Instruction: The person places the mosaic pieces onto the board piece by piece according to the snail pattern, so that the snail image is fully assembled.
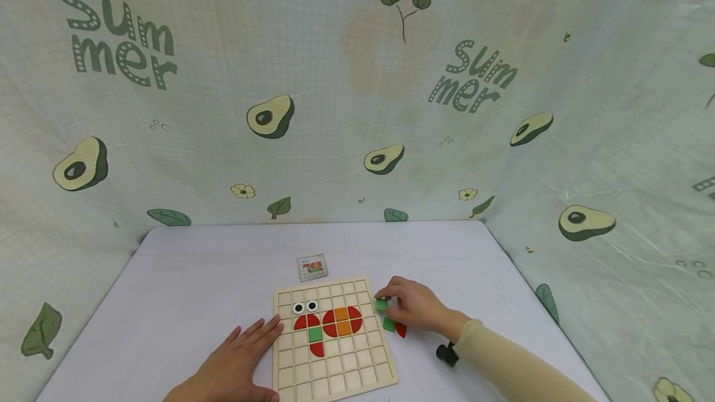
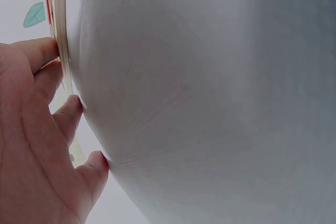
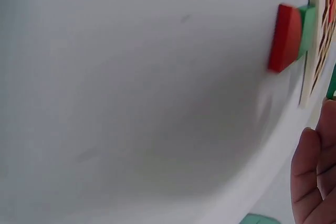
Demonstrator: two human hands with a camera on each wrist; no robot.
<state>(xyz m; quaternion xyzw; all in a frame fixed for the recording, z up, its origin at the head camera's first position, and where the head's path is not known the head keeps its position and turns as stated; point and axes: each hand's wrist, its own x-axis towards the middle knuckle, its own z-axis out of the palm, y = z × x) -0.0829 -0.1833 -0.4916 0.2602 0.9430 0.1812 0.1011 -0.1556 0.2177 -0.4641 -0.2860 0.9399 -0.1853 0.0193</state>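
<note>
A wooden grid board [image 1: 357, 361] lies on the table with coloured pieces in its cells. My left hand [image 1: 234, 358] rests along its left side, fingers extended; in the left wrist view fingertips touch the board's edge [image 2: 61, 30]. Just off the board's right edge, my right hand [image 1: 416, 306] pinches a green square block [image 1: 382, 304] between thumb and fingers. Close below it lie another green square block [image 1: 388, 324] and a red quarter-circle block [image 1: 401, 330]. Only a sliver of the pinched block [image 3: 332, 85] shows in the right wrist view.
On the board are two eye pieces [image 1: 305, 307], red quarter-circles [image 1: 329, 329], orange squares [image 1: 342, 321], a green square [image 1: 315, 334] and a lower red quarter-circle [image 1: 317, 349]. A small picture card [image 1: 312, 267] lies beyond the board. Printed cloth [image 1: 335, 79] hangs behind the white table [image 1: 212, 278].
</note>
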